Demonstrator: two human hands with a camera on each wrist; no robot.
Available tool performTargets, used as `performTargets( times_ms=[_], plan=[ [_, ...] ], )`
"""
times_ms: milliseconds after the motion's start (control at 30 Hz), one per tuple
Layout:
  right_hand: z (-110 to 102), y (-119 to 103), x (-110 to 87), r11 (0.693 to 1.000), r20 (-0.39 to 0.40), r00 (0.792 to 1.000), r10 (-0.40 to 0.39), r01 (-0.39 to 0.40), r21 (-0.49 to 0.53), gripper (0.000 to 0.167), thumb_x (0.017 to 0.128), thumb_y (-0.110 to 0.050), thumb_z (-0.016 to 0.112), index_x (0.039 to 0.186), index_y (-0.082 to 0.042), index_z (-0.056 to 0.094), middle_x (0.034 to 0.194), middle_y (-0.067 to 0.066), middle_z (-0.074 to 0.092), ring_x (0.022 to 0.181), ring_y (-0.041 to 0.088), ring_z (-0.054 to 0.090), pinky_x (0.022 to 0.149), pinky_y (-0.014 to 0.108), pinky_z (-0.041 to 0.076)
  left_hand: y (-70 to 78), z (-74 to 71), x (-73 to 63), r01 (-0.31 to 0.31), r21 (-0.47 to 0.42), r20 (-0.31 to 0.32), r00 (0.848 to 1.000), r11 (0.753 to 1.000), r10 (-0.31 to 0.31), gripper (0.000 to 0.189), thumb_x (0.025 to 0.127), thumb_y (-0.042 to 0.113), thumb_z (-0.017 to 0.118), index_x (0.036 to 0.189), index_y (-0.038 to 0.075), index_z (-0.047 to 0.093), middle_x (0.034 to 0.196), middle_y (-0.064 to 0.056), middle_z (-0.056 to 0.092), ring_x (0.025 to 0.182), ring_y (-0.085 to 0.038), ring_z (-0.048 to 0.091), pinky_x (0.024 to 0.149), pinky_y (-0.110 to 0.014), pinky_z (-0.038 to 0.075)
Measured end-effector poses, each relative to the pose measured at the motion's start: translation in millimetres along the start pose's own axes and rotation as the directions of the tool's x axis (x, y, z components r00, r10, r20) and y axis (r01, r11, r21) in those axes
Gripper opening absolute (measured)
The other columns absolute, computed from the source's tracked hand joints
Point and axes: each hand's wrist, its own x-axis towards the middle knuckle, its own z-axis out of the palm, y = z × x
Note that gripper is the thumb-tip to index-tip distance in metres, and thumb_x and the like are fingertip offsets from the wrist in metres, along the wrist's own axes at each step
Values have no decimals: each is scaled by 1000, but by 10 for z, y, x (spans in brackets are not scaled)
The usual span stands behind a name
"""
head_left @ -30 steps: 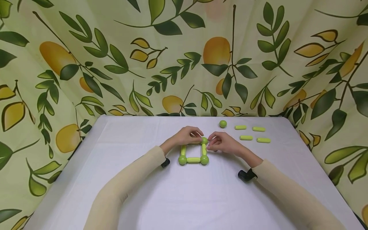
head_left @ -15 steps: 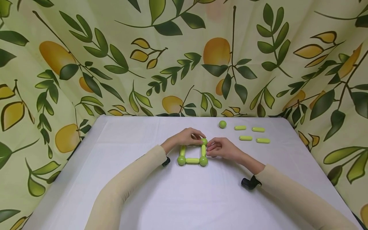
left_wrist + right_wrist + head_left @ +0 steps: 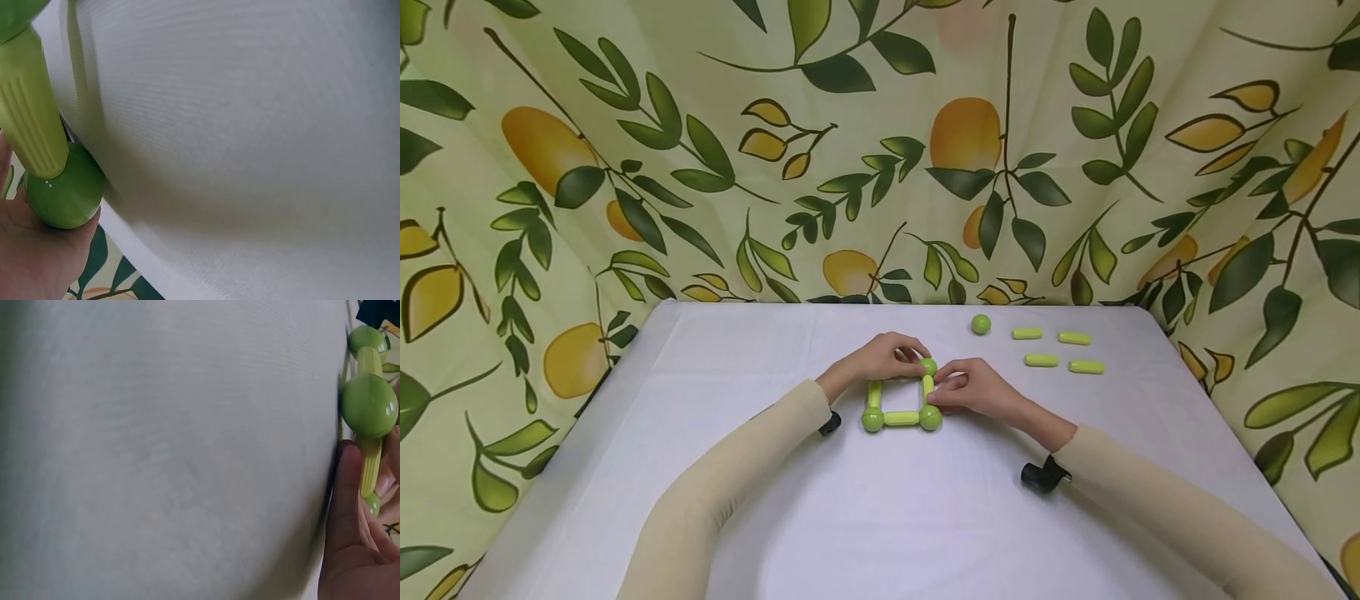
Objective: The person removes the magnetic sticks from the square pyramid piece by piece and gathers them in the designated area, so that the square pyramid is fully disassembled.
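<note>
In the head view, yellow-green sticks and green balls make a square on the table (image 3: 850, 517), its far side mostly hidden by my left hand (image 3: 883, 356). That hand reaches over from the left and holds the far right ball (image 3: 928, 367) between thumb and fingers. From the right, my right hand (image 3: 977, 387) pinches at the right stick (image 3: 927, 385), its thumb near the front right ball (image 3: 930, 417). The front stick (image 3: 902, 418) joins this to the front left ball (image 3: 872, 419). In the left wrist view, a ball (image 3: 65, 190) sits against the left palm.
A loose green ball (image 3: 981, 324) lies at the back of the table. To its right are several loose sticks (image 3: 1042, 360) in two rows. A leaf-and-fruit patterned curtain (image 3: 880, 167) stands right behind the table's far edge.
My right hand drew back slightly toward me, then closed in leftward on the right stick. The square has shifted slightly left, with my left hand staying at its far side.
</note>
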Motion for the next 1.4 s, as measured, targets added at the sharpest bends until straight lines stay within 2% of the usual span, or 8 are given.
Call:
performTargets(
  times_ms=[267,533,667,1000,1200,1400],
  plan=[
    [63,-1,26,1000,-44,999,-3,3,5,32,88,-4,80,109,12,63,81,15,72,73,21,73,69,34,60,21,5,-23,6,-6,8,1000,1000,-5,30,99,16,70,127,7,69,113,-9,70,108,-22,64,91,-29,50],
    [89,-17,21,997,-83,994,73,-70,37,30,87,-5,81,109,8,64,81,10,72,75,18,71,71,31,59,25,12,-26,-1,-9,24,1000,1000,2,31,101,15,68,130,7,68,119,-11,69,110,-23,64,92,-30,50],
    [101,-18,6,995,-93,992,80,-74,68,32,86,-4,82,109,7,64,82,10,71,74,17,71,70,29,58,14,14,-25,-12,-17,22,1000,1000,13,30,101,14,67,130,7,67,119,-11,69,109,-24,64,92,-30,50],
    [116,-25,-45,997,-70,998,7,-2,79,28,85,-2,81,107,4,65,85,9,70,76,14,64,69,24,53,0,15,-19,-9,-10,16,1000,1000,9,30,100,13,67,130,7,67,118,-12,68,108,-24,64,92,-31,50],
    [-11,36,-61,995,-68,997,-24,31,94,31,89,-5,78,115,4,65,96,13,70,83,19,67,74,30,57,-19,26,-11,-4,-14,17,1000,1000,5,31,100,16,69,130,9,67,119,-11,68,109,-23,64,92,-30,50],
    [-278,56,-171,998,-51,997,-62,62,-1,30,91,-8,77,117,2,67,102,15,70,88,25,66,72,32,57,-28,31,-14,-8,0,8,1000,1000,8,32,99,18,70,130,9,68,117,-9,69,108,-21,64,92,-28,50]
  ],
)
